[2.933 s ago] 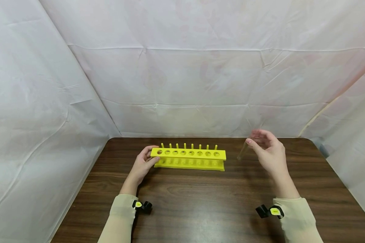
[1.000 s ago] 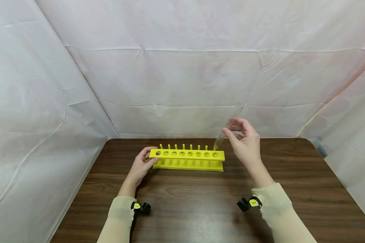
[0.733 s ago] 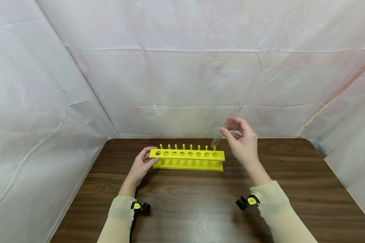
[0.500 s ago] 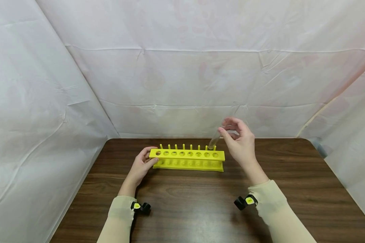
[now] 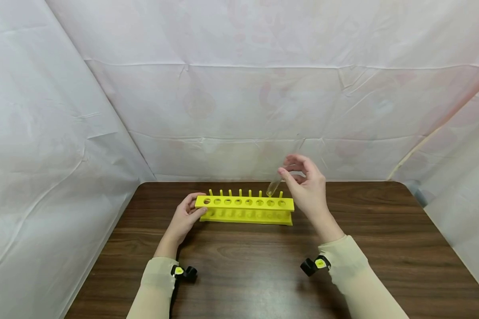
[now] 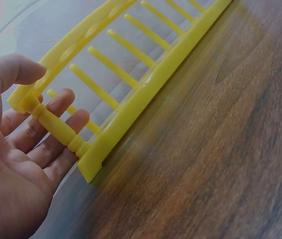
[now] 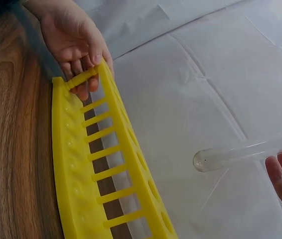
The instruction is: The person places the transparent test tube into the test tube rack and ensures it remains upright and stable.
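Note:
A yellow test tube rack [image 5: 245, 203] with a row of holes and a row of pegs behind stands on the table. My left hand [image 5: 185, 217] grips its left end, thumb on the top bar and fingers around the end post [image 6: 56, 127]. My right hand [image 5: 307, 186] pinches a clear glass test tube [image 5: 274, 185] between thumb and fingers. The tube leans, its rounded bottom [image 7: 201, 160] down and to the left, over the right part of the rack. In the right wrist view that bottom is apart from the rack's top bar.
The dark wood-grain table [image 5: 239, 274] reaches back to a white sheet [image 5: 239, 102] hung behind it. More sheeting hangs on the left and right. A black camera is strapped on each wrist.
My right hand has carried the test tube leftward, from beside the rack to over its right part. My left hand keeps its grip on the rack's left end.

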